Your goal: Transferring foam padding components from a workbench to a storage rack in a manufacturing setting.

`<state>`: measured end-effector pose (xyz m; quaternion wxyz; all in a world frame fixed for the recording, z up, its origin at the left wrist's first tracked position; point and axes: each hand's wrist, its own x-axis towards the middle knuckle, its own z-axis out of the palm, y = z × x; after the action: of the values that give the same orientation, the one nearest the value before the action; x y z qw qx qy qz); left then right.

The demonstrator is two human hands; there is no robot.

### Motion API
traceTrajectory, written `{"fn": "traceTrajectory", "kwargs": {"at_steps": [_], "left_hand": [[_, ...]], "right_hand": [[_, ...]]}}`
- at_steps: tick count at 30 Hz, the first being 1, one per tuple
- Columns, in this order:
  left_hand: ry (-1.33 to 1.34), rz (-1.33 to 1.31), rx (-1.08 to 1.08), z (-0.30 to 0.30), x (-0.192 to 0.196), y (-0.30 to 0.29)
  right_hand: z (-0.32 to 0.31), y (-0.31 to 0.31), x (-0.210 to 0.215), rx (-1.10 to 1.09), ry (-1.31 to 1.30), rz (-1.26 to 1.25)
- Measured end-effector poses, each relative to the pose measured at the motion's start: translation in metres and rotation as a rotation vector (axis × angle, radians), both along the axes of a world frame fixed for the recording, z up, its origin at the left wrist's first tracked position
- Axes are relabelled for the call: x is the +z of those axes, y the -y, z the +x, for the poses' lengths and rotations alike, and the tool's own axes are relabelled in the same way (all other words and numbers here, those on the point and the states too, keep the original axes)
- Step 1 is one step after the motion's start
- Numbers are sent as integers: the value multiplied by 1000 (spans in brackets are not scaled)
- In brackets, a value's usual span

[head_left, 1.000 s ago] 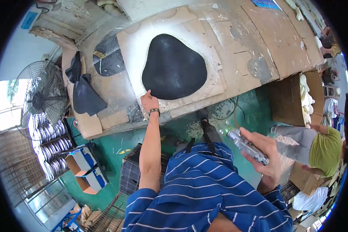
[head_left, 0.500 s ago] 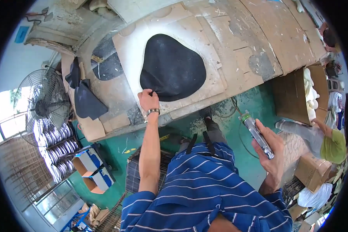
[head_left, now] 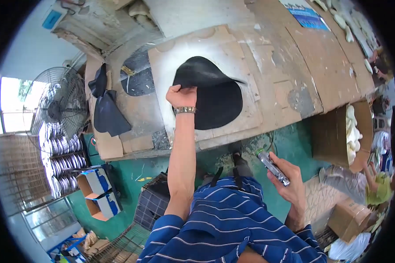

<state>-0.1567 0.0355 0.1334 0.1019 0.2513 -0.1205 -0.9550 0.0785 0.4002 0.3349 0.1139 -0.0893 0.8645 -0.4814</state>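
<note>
A black rounded sheet (head_left: 204,72) is pinched at its near left edge by my left hand (head_left: 183,96), which is closed. That sheet is partly raised and bent, its right end blurred by motion. Below it more black material (head_left: 219,107) lies flat; whether this is a second sheet or part of the same one I cannot tell. Both rest over a cardboard panel (head_left: 162,65) dusted white around them. Off the table's near edge, my right hand (head_left: 289,177) is wrapped round a metal spray gun (head_left: 272,167) with a green ring at its front.
Black scraps (head_left: 107,109) lie at the table's left end, close to a wire-guarded fan (head_left: 57,101). A blue printed sheet (head_left: 309,18) lies at the far right. An open carton (head_left: 331,133) of cream-coloured pieces stands at right, near a person in a green top (head_left: 382,188).
My left hand has moved away from me and lifted the near edge of the black sheet, folding it up and back. My right hand with the spray gun has shifted left.
</note>
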Motion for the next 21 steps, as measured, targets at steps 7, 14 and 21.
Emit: {"fn": "traceTrajectory", "kwargs": {"at_steps": [7, 14, 21], "left_hand": [[-629, 74, 111, 76, 106, 49], [-267, -4, 512, 293, 126, 113], [-261, 167, 914, 499, 73, 128]], "right_hand": [[3, 37, 8, 155, 47, 36], [16, 98, 13, 464, 176, 160], [50, 178, 21, 709, 312, 319]]}}
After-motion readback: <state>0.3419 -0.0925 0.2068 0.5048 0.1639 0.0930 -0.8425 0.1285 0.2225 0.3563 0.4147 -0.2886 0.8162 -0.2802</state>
